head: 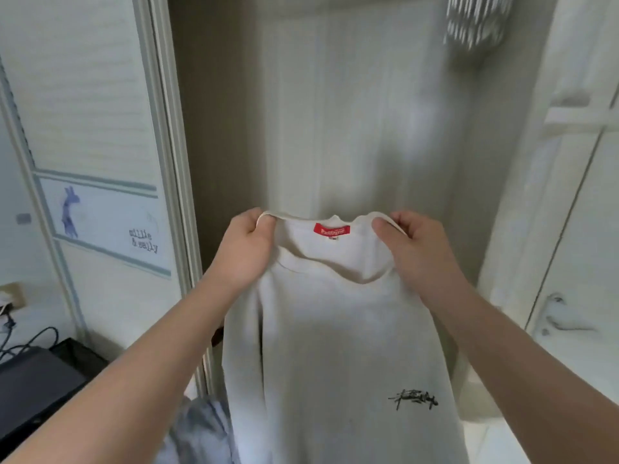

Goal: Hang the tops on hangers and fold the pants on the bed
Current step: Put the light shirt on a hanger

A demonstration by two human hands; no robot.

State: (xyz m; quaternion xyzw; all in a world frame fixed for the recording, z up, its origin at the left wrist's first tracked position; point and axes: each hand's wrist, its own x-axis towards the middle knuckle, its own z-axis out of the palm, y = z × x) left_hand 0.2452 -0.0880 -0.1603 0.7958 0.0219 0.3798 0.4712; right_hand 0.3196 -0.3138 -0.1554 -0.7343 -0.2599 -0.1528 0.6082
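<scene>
Closet bay ahead: pale back panel (351, 112), sliding door (100, 128) at left, handled door (569, 296) at right. White top (335, 346) is held up in the gap betw. them. Left hand (243, 249) and right hand (418, 252) each pinch the collar edge, fingers curled, neck pulled wide (red label (333, 229) showing). Top hangs free, hem out of view. Striped garment (475, 21) hangs upper right; grey cloth (201, 430) low left.

Holds white top (335, 346) up by collar with left hand (246, 252) and right hand (418, 252), before door (335, 112); shows red label (333, 228) inside neck.
</scene>
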